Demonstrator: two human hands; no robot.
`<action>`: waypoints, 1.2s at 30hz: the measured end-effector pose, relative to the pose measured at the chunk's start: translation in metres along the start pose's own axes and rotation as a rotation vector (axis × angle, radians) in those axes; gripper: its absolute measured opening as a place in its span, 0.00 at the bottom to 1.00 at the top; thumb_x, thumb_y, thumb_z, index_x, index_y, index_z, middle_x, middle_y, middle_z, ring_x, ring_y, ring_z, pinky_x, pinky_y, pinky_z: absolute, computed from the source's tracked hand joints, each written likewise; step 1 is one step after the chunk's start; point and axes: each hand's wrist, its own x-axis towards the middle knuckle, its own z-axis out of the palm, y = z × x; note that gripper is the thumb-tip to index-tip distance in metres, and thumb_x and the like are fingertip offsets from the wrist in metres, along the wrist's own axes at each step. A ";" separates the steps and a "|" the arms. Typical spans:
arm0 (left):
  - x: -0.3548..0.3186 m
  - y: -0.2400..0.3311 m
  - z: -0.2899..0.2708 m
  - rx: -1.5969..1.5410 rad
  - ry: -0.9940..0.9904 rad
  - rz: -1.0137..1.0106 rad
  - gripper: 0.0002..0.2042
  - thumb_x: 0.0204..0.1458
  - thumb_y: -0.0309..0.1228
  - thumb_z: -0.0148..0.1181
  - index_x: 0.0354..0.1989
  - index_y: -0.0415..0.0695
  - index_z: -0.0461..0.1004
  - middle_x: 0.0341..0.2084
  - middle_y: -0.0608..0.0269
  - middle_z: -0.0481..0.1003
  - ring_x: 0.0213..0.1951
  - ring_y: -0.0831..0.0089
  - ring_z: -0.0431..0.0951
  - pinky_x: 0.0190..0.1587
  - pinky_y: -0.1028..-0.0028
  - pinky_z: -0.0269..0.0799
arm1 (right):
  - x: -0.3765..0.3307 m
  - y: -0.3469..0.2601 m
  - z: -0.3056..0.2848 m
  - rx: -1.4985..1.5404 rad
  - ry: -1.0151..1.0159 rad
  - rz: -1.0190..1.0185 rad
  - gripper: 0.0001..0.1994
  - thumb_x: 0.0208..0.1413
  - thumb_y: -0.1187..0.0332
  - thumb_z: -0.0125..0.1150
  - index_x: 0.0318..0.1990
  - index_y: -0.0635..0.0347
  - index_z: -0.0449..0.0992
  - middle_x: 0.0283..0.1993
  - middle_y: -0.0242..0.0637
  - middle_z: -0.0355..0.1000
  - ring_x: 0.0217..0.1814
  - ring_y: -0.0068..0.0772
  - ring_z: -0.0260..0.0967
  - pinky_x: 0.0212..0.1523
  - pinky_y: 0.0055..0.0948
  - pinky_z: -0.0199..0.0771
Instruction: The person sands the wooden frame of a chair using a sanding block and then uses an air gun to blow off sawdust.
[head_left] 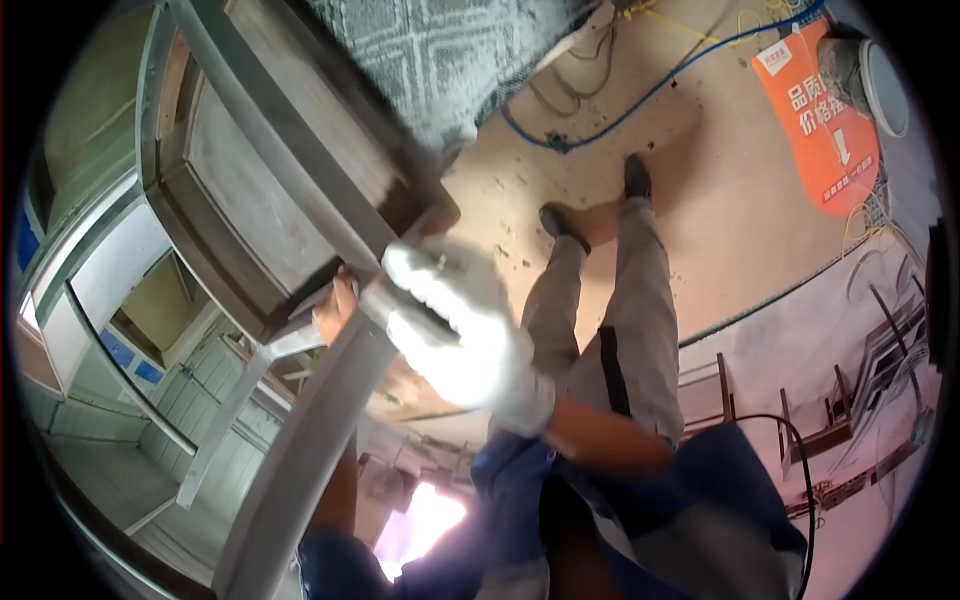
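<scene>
Gloved right hand is clamped around the end of a grey metal bar that runs down toward the lower left. Left hand is bare and mostly tucked behind the bar, pressed against the corner of a big wooden frame; can't tell if it's gripping or just resting there. Frame sits tilted, up and left of both hands. Below is a dusty floor with a blue cable, plus the person's shoes.

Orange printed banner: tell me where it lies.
In the head view the orange printed banner lies flat on the floor at upper right, beside a grey bucket and beyond the person's shoes.
</scene>
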 end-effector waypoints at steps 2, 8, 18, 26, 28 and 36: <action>0.010 -0.008 -0.006 0.017 -0.029 0.049 0.24 0.48 0.50 0.68 0.46 0.46 0.79 0.42 0.48 0.76 0.33 0.49 0.83 0.34 0.58 0.81 | -0.012 0.048 0.004 0.069 0.099 0.355 0.18 0.52 0.78 0.70 0.52 0.67 0.78 0.46 0.47 0.77 0.43 0.40 0.78 0.44 0.31 0.77; 0.003 -0.005 -0.002 0.010 -0.022 0.026 0.24 0.47 0.51 0.69 0.46 0.47 0.79 0.42 0.48 0.76 0.33 0.49 0.83 0.33 0.58 0.81 | -0.023 0.017 0.004 0.396 0.196 0.080 0.19 0.53 0.81 0.69 0.53 0.65 0.77 0.54 0.47 0.74 0.54 0.42 0.75 0.53 0.34 0.75; -0.004 0.002 -0.001 -0.012 -0.012 0.022 0.25 0.45 0.53 0.69 0.45 0.47 0.80 0.42 0.47 0.75 0.33 0.48 0.83 0.33 0.58 0.82 | -0.016 0.066 0.009 0.397 0.116 0.178 0.16 0.58 0.75 0.67 0.54 0.67 0.78 0.52 0.45 0.77 0.52 0.41 0.76 0.54 0.33 0.76; -0.006 0.006 -0.013 0.067 -0.060 0.063 0.24 0.45 0.48 0.70 0.45 0.44 0.78 0.40 0.46 0.77 0.33 0.48 0.83 0.35 0.59 0.82 | -0.019 0.060 0.003 0.294 -0.021 0.124 0.20 0.60 0.72 0.65 0.60 0.63 0.75 0.52 0.46 0.74 0.49 0.40 0.75 0.51 0.30 0.75; 0.003 0.000 -0.007 0.019 -0.032 0.030 0.21 0.46 0.44 0.71 0.43 0.43 0.79 0.39 0.47 0.77 0.33 0.49 0.82 0.35 0.59 0.81 | -0.023 0.052 -0.002 0.451 -0.080 0.408 0.20 0.62 0.70 0.64 0.61 0.62 0.74 0.49 0.42 0.75 0.46 0.36 0.75 0.48 0.29 0.75; 0.002 -0.009 -0.004 0.074 0.011 0.219 0.22 0.49 0.43 0.69 0.48 0.42 0.79 0.46 0.48 0.78 0.42 0.51 0.80 0.45 0.59 0.77 | -0.074 0.044 -0.039 0.280 -0.074 0.126 0.37 0.48 0.76 0.74 0.69 0.59 0.66 0.66 0.44 0.66 0.64 0.41 0.67 0.67 0.34 0.66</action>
